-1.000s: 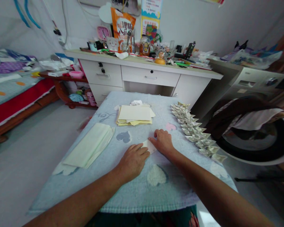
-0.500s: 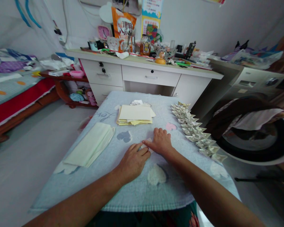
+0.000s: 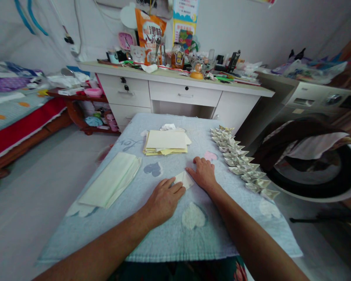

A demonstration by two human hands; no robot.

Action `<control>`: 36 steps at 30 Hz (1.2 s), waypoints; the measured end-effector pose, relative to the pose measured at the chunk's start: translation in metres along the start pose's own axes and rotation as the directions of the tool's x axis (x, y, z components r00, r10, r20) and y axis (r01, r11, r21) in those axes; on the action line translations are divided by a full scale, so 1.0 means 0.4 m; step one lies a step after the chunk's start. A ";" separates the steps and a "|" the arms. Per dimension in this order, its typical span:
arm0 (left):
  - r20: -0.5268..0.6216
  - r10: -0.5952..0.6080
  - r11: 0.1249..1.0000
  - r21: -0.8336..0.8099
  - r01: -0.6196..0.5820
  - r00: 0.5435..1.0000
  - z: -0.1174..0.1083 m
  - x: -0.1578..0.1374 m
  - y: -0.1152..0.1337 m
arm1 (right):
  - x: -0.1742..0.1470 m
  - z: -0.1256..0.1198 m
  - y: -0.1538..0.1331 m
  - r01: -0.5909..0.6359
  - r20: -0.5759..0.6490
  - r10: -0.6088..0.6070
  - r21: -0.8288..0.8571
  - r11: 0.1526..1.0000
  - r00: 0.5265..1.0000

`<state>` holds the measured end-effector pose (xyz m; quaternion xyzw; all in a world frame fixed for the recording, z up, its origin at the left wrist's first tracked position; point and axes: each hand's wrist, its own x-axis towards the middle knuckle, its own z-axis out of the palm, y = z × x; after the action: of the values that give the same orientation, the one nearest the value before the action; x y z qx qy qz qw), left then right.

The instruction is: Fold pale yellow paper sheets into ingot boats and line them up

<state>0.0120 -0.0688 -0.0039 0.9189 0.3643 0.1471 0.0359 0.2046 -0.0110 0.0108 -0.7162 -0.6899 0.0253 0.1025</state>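
Observation:
A small folded piece of pale paper [image 3: 185,179] lies flat on the cloth-covered table [image 3: 222,234], between my two hands. My left hand [image 3: 166,197] rests on its left edge, the fingers stretched out and pressing it down. My right hand [image 3: 203,173] lies at the paper's right side, thumb by the edge and fingers spread on the cloth; nothing is in it. To the right stand several folded paper boats [image 3: 236,156] in close rows. Beyond my hands sits a stack of cream paper sheets [image 3: 166,139].
Longer pale green sheets [image 3: 109,181] lie at the table's left. A crumpled white tissue [image 3: 167,127] sits behind the stack. Further back is a white desk [image 3: 178,93] crowded with jars and bags. At the right stands a washing machine [image 3: 310,117] with its door open and cloth hanging out.
My right hand has shifted right, its thumb coming off the middle of the paper, so more of the folded paper shows. My left hand stays in place on it.

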 end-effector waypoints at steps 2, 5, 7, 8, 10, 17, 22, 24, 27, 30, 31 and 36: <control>0.009 -0.006 1.000 0.004 0.006 1.000 0.000 0.000 0.002 | -0.006 0.002 0.014 0.013 -0.001 -0.013 0.033 0.999 1.000; 0.010 0.000 1.000 0.022 -0.001 1.000 0.002 0.000 0.003 | -0.026 0.004 0.029 0.097 0.010 -0.098 0.062 0.993 0.995; 0.006 0.009 0.999 0.037 -0.009 1.000 0.004 0.001 0.004 | -0.041 0.004 0.032 0.144 0.000 -0.144 0.046 0.989 0.990; 0.004 0.012 0.999 0.043 -0.012 1.000 0.005 0.001 0.004 | -0.046 0.004 0.031 0.152 -0.010 -0.152 0.032 0.988 0.988; 0.001 0.017 0.999 0.052 -0.017 1.000 0.004 0.002 0.003 | -0.052 0.005 0.027 0.147 -0.029 -0.147 0.004 0.989 0.989; 0.010 0.023 0.997 0.074 -0.024 1.000 -0.006 0.004 0.006 | -0.020 0.008 0.001 0.046 -0.029 -0.047 -0.059 0.997 0.998; 0.003 0.020 0.995 0.095 -0.021 1.000 -0.008 0.005 0.009 | -0.004 0.009 -0.012 0.010 -0.015 -0.011 -0.082 0.997 1.000; -0.013 0.024 0.996 0.086 -0.023 1.000 -0.007 0.005 0.009 | -0.006 0.008 -0.010 0.017 -0.021 -0.019 -0.083 0.996 1.000; -0.037 0.037 0.998 0.057 -0.034 0.999 -0.002 0.006 0.006 | -0.018 0.003 0.004 0.059 -0.021 -0.061 -0.069 0.996 0.998; -0.032 0.049 0.998 0.028 -0.049 0.998 0.005 0.007 0.002 | -0.038 -0.002 0.027 0.161 -0.007 -0.161 -0.031 0.986 0.987; -0.024 0.052 0.998 0.021 -0.052 0.998 0.008 0.007 0.001 | -0.044 -0.003 0.033 0.190 -0.013 -0.190 -0.023 0.982 0.982; -0.010 0.055 0.998 -0.004 -0.055 0.998 0.018 0.004 -0.006 | -0.054 0.006 0.038 0.195 -0.044 -0.196 -0.038 0.980 0.980</control>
<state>0.0136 -0.0657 -0.0108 0.9277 0.3388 0.1535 0.0318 0.2182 -0.0324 0.0034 -0.6469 -0.7547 -0.0136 0.1090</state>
